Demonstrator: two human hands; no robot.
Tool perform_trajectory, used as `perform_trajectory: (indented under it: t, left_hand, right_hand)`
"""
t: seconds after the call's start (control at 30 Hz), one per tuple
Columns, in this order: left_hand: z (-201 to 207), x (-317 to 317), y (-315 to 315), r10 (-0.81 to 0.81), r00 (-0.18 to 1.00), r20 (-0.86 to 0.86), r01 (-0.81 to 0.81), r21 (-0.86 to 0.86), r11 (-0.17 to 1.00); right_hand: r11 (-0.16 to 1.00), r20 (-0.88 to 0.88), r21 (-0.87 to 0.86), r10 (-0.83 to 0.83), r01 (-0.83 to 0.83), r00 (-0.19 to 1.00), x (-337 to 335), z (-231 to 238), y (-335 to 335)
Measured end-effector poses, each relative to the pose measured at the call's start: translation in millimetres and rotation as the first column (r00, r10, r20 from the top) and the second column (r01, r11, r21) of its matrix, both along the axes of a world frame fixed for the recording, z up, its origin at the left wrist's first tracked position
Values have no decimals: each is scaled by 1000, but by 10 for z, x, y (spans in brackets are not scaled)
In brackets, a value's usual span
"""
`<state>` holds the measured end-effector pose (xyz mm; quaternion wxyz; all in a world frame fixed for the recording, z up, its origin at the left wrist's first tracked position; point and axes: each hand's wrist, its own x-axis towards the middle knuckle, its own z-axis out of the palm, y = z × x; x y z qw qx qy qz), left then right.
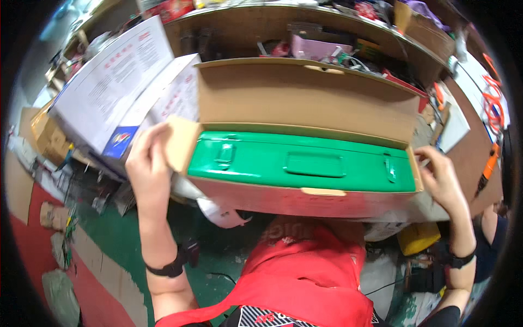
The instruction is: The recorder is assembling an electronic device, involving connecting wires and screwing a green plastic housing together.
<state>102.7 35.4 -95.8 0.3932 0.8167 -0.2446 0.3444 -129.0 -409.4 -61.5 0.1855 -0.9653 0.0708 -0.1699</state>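
Note:
A long brown cardboard box [310, 98] lies in front of me with its lid tipped up at the back. Inside lies a green metal toolbox [256, 158], its top showing a recessed handle in the middle and a catch near each end. My left hand [147, 155] is closed on the end flap [183, 143] at the box's left, which is folded outward. At the opposite end, my right hand [437, 173] has its fingers bent and gripping the box's right edge; its fingertips are partly hidden there.
Large white printed sheets or a carton [111, 82] stand at the left. Behind the box runs a cluttered shelf with a pink bin [313, 48]. An orange tool [488, 170] with a coiled cord is at the right, above another person's arm [488, 223]. A yellow container [418, 238] stands below.

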Motion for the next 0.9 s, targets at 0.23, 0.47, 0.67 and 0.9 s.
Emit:
perform_trajectory:
  t: [0.23, 0.47, 0.67, 0.9]
  left_hand:
    - [-793, 32, 318, -426, 713, -557, 124, -498, 858]
    - [-993, 8, 394, -653, 649, -390, 357, -602, 714]
    - [-861, -41, 302, -465, 511, -723, 343, -325, 881]
    - [-803, -38, -70, -690, 334, -642, 466, -524, 713]
  right_hand:
    - [984, -150, 172, 82, -55, 985, 37, -146, 71]
    - [926, 73, -266, 295, -267, 953, 492, 723, 654]
    - [758, -351, -285, 488, -587, 799, 1106, 645, 1208]
    - [720, -487, -240, 491, -651, 722, 1074, 530, 1205]
